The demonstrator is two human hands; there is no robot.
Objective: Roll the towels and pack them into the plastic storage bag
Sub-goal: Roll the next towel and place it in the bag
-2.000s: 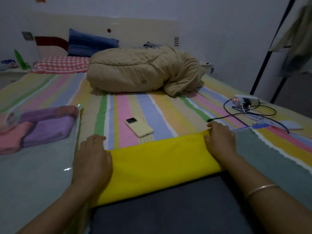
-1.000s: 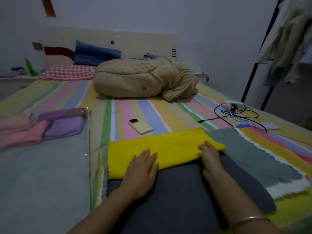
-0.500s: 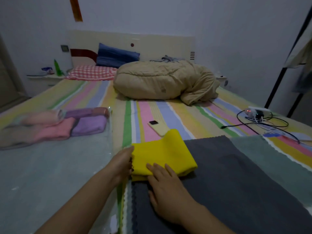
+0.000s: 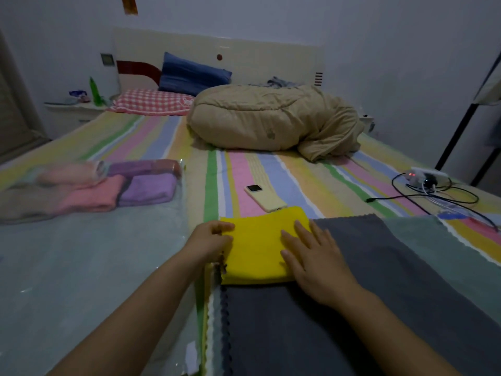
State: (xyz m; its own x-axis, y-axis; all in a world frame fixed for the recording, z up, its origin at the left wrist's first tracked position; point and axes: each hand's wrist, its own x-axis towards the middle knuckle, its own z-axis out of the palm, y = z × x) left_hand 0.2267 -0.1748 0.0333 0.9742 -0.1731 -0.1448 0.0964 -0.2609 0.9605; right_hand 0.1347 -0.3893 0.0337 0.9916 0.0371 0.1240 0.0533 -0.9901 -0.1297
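- At centre frame, a folded yellow towel (image 4: 257, 248) lies on a dark grey towel (image 4: 352, 321).
- Left hand (image 4: 210, 244) curls its fingers round the yellow towel's left edge.
- Right hand (image 4: 314, 259) presses flat on it, fingers straight.
- At left, the plastic storage bag (image 4: 81, 261) holds rolled pink and purple towels (image 4: 146, 189).

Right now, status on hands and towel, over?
Left hand grips yellow towel edge. Right hand flat on it. Folded, not yet rolled. Phone close beyond.
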